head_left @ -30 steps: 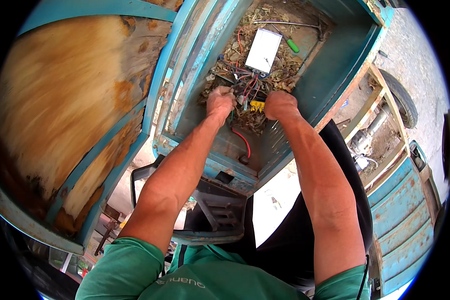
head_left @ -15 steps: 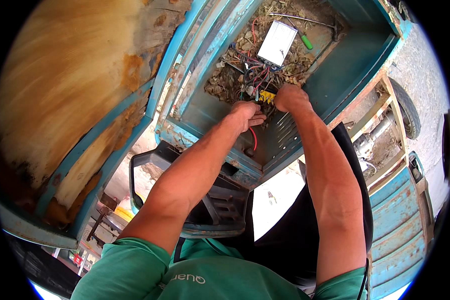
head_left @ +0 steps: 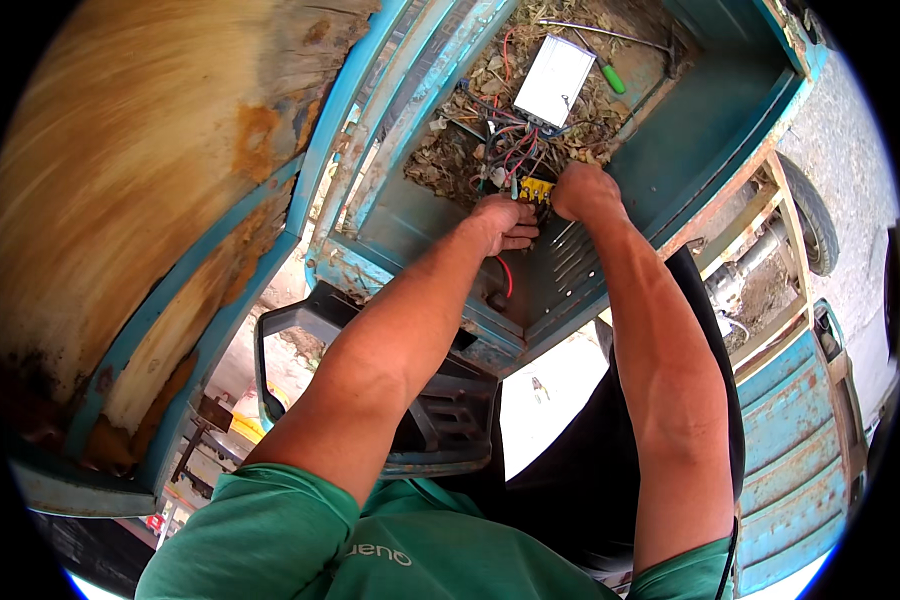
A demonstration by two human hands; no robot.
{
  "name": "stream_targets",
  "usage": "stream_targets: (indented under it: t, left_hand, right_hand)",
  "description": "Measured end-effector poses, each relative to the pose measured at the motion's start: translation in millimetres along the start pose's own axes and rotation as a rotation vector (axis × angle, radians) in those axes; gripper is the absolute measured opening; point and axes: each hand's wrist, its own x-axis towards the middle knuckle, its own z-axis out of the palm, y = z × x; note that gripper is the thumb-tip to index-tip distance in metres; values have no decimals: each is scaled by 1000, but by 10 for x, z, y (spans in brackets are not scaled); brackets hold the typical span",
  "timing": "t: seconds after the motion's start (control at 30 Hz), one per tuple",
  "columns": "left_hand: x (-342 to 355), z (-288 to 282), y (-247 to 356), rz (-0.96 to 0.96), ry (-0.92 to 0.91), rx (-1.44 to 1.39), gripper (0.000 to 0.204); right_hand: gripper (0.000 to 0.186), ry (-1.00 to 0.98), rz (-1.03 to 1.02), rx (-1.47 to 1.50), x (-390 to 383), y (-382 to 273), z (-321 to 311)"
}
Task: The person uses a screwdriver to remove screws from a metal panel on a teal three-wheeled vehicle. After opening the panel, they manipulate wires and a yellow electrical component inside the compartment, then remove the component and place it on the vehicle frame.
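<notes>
Inside a rusty blue metal compartment [head_left: 710, 130], my two hands meet at a small yellow terminal block [head_left: 537, 190] with several dark spots along it. My left hand [head_left: 506, 222] is at its left lower side, thumb and forefinger closed by the block and the other fingers loosely bent. My right hand [head_left: 584, 191] is closed at the block's right end; its fingertips are hidden, and what they pinch cannot be seen. Just beyond lie tangled red, black and blue wires [head_left: 515, 150], running to a silver controller box [head_left: 552, 82]. A red wire [head_left: 508, 277] curves below my left hand.
Dry leaves [head_left: 440, 165] cover much of the compartment floor. A green-handled screwdriver [head_left: 611, 77] lies right of the box, near a thin metal rod [head_left: 610, 34]. A black plastic frame [head_left: 440, 415] sits before me. A stained panel [head_left: 150, 150] stands left; a wheel [head_left: 810, 215] is right.
My left hand has shifted slightly right, closer to the terminal block, whose face now shows more. My right hand stays at the block's right end.
</notes>
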Motion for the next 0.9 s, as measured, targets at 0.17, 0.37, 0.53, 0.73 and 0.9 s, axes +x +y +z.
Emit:
stream_targets:
  t: [0.17, 0.37, 0.53, 0.73, 0.9]
  left_hand:
    - [111, -4, -56, 55, 86, 19, 28]
    - [96, 88, -87, 110, 132, 45, 24]
    - [72, 83, -95, 103, 202, 132, 22]
    - [113, 79, -136, 177, 221, 127, 21]
    - [50, 87, -106, 194, 192, 137, 20]
  right_hand:
    - [30, 34, 10, -56, -10, -22, -8]
    - [31, 225, 19, -165, 146, 39, 155]
    - [33, -120, 17, -168, 68, 18, -78]
    - [32, -44, -31, -164, -22, 4, -118]
    - [29, 232, -68, -291, 38, 0, 46]
